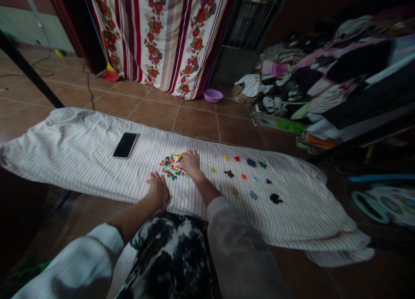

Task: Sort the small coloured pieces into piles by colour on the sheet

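Head: right hand (pixel 191 161) at multicoloured pieces (pixel 171 165) (left hand (pixel 158 188) near).

The long white cloth with pink and green stripes (pixel 308 210) looks thin and matt, rumpled at both ends. The heaped small multicoloured pieces (pixel 173 165) look like plastic, too tiny for their finish to be told. The black rectangular phone (pixel 125 145) has a smooth, glass-like face. The red-striped floral curtain (pixel 178 35) is matt fabric, the round purple basin (pixel 213 96) smooth plastic, the square brown floor tiles (pixel 194 122) hard with a faint sheen.
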`<state>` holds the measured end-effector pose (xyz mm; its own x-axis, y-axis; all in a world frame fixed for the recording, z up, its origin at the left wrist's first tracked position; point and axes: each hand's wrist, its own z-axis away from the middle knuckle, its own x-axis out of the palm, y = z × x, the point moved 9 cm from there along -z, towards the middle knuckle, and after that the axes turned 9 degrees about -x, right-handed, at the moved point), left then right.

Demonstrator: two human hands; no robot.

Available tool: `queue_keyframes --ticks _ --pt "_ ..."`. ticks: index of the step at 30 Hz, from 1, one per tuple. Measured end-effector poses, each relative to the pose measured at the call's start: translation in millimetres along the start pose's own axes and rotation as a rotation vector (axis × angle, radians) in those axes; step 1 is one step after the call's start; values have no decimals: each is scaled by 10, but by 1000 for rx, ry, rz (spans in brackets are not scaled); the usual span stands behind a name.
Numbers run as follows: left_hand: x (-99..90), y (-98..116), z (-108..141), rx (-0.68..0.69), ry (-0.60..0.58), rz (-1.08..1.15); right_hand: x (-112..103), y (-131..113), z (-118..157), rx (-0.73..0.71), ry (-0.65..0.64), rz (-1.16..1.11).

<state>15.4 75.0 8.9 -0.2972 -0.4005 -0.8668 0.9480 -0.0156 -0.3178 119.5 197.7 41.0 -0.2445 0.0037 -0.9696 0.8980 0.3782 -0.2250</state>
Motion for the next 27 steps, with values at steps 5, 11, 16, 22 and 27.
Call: queue_keyframes --ticks 5,11,16,22,27 --pt "24 6 -12 -7 4 1 19 -33 7 -21 -44 36" --pt "29 7 -11 -8 22 2 -5 -42 13 -19 -66 40" --pt "4 2 0 -12 -13 36 0 -48 -41 14 -113 75" --pt "12 10 -15 -4 -25 23 10 -50 -94 46 -147 67" --pt "9 5 -4 0 -22 1 1 -14 -52 31 -78 5"
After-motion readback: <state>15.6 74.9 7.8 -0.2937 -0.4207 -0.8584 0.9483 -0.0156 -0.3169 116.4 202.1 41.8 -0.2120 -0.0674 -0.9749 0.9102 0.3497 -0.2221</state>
